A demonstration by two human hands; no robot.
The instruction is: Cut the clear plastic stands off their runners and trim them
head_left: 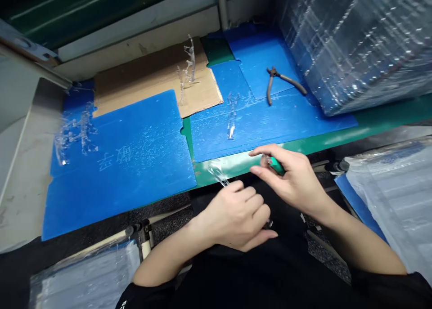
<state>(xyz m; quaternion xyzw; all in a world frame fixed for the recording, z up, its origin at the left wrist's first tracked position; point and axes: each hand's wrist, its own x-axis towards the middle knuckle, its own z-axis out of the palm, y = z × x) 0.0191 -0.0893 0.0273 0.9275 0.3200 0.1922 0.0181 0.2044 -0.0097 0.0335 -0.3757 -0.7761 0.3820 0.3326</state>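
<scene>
My left hand (pixel 241 217) is closed around a clear plastic piece (pixel 218 172), whose narrow end sticks out beyond the knuckles over the table edge. Just to the right, my right hand (pixel 290 174) holds a green-handled tool (pixel 277 166) against the palm; its working end is too small to make out. The thumb and index finger of that hand are spread, pointing left. On the blue sheet ahead lies another clear plastic piece (pixel 231 118), apart from both hands.
Grey-handled nippers (pixel 285 82) lie open on a blue sheet. Clear plastic scraps rest on the cardboard (pixel 141 77), and a tangled pile of clear pieces (pixel 76 133) sits at left. A plastic-wrapped stack (pixel 357 48) stands at right. Wrapped bundles flank me below the table.
</scene>
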